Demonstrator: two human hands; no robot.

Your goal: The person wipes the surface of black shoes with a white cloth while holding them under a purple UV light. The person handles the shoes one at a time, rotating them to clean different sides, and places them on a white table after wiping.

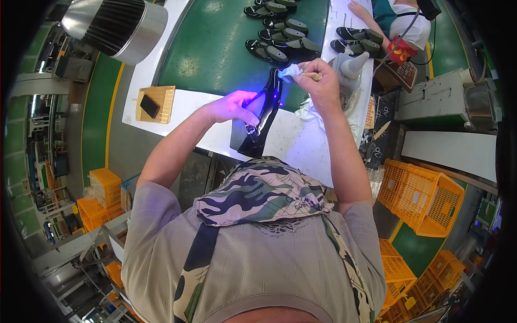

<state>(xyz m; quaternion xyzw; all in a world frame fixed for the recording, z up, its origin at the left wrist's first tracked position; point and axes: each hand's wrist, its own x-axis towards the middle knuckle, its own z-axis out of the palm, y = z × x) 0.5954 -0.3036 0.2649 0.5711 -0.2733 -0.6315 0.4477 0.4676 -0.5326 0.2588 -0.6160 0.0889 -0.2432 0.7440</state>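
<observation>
My left hand grips a glossy black shoe by its side, with the thumb near a small metal ornament on it. The shoe is held lengthwise over the white table edge, lit by a violet-blue glow. In my right hand is a wooden-handled brush, pinched between thumb and fingers. Its whitish head, which looks wrapped in cloth, meets the far end of the shoe. Just right of that hand stands a pale bottle with a pointed nozzle, and a crumpled white cloth lies below.
Several black shoes rest on the green belt ahead. A large metal lamp hangs at upper left, above a wooden board carrying a phone. Another person's arm reaches in at upper right. Orange crates stand at right.
</observation>
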